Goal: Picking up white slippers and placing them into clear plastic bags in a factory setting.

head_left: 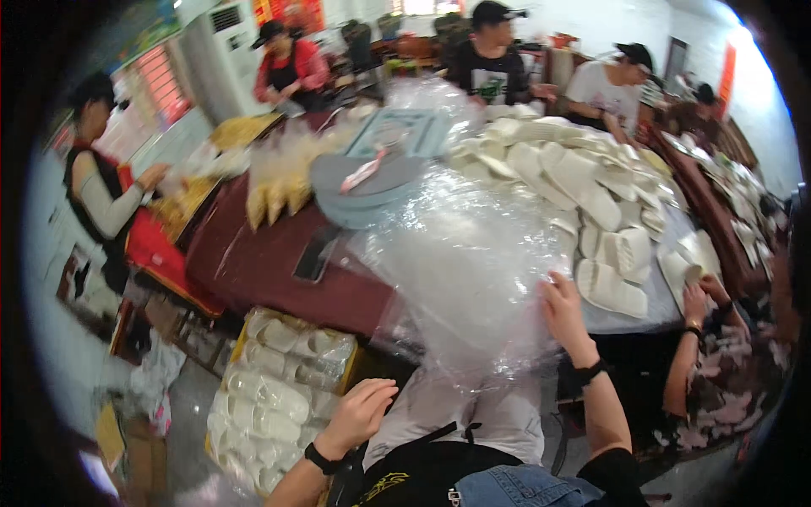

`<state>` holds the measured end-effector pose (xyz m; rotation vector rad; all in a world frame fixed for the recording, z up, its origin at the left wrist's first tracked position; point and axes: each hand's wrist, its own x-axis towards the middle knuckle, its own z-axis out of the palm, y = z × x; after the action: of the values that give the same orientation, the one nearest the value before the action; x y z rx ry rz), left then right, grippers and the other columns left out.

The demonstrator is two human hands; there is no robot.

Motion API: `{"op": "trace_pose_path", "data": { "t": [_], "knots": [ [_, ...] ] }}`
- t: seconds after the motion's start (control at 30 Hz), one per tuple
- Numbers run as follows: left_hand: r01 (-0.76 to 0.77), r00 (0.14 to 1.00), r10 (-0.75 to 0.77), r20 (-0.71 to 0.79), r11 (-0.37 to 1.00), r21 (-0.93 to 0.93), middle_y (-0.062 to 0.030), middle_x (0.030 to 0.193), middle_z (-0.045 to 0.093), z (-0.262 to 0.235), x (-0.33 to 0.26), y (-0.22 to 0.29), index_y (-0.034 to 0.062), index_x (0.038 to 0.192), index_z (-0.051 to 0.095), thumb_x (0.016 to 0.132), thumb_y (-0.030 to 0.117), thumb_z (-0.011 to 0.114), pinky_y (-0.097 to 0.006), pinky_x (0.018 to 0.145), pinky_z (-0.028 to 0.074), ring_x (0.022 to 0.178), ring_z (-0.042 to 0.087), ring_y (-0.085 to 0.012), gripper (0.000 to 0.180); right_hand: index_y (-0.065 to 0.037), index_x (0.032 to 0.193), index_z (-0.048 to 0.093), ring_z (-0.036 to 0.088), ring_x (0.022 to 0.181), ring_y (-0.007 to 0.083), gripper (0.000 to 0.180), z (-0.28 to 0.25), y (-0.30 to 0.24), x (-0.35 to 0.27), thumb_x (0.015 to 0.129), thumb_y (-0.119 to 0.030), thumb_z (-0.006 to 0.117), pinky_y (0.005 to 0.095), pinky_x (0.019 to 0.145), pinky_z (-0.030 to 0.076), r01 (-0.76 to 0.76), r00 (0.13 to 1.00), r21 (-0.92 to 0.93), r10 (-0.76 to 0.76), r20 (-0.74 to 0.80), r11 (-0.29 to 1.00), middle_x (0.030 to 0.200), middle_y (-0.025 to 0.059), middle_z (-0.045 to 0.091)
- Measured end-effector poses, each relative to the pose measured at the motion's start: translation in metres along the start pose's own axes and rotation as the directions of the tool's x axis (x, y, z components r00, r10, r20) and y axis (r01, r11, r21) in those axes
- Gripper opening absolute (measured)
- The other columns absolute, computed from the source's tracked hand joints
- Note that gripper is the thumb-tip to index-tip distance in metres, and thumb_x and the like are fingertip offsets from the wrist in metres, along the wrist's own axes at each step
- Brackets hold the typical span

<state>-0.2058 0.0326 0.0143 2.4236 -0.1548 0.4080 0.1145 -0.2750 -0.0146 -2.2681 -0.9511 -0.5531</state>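
A pile of clear plastic bags (473, 279) lies at the table's near edge in front of me and hangs over it toward my lap. My right hand (564, 314) is at the right edge of these bags, its fingers closed on the thin film. Apart from the bags, my left hand (363, 410) hovers over my left thigh, fingers extended and nothing in them. Just left of it, a yellow-edged crate (351, 365) holds white slippers (266, 393) wrapped in clear plastic. Many loose white slippers (583, 182) are heaped on the table beyond my right hand.
A grey-blue plastic bin lid or tub (363, 190) stands behind the bags, beside bags of yellow pieces (283, 182). A dark phone (317, 253) lies on the maroon tablecloth (245, 245). Close on my right, a co-worker's hands (697, 300) handle a slipper. Several other people work around the table.
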Motion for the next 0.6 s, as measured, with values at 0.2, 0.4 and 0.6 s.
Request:
{"op": "trace_pose_path", "data": {
  "t": [0.2, 0.4, 0.6],
  "knots": [
    [-0.259, 0.966, 0.258, 0.022, 0.96, 0.106, -0.0189, 0.14, 0.051, 0.032, 0.108, 0.041, 0.0031, 0.127, 0.059, 0.08, 0.011, 0.077, -0.053, 0.107, 0.039, 0.132, 0.045, -0.0431, 0.051, -0.005, 0.119, 0.067, 0.059, 0.109, 0.0362, 0.033, -0.002, 0.021, 0.004, 0.085, -0.002, 0.065, 0.0448, 0.092, 0.049, -0.052, 0.999, -0.042, 0.051, -0.016, 0.998, 0.135, 0.0205, 0.056],
    [-0.352, 0.927, 0.296, 0.229, 0.897, 0.266, -0.0252, 0.147, 0.038, 0.097, 0.159, 0.02, 0.0079, 0.142, 0.045, 0.081, 0.039, 0.078, -0.063, 0.111, 0.027, 0.138, 0.034, -0.0473, 0.077, -0.004, 0.123, 0.066, 0.061, 0.115, 0.0339, 0.033, -0.024, 0.017, -0.004, 0.09, -0.004, 0.063, 0.0403, 0.096, 0.05, -0.109, 0.976, 0.491, 0.186, -0.11, 0.864, 0.134, 0.0199, 0.058],
    [-0.391, 0.883, 0.261, 0.39, 0.868, 0.305, -0.0189, 0.143, 0.039, 0.099, 0.19, 0.007, 0.0131, 0.136, 0.052, 0.077, 0.032, 0.081, -0.073, 0.105, 0.024, 0.142, 0.029, -0.0432, 0.069, -0.003, 0.114, 0.07, 0.057, 0.122, 0.0355, 0.032, -0.106, 0.057, -0.017, 0.086, 0.004, 0.058, 0.0378, 0.099, 0.048, -0.144, 0.899, 0.375, 0.279, -0.337, 0.916, 0.136, 0.0186, 0.057]
  ]
}}
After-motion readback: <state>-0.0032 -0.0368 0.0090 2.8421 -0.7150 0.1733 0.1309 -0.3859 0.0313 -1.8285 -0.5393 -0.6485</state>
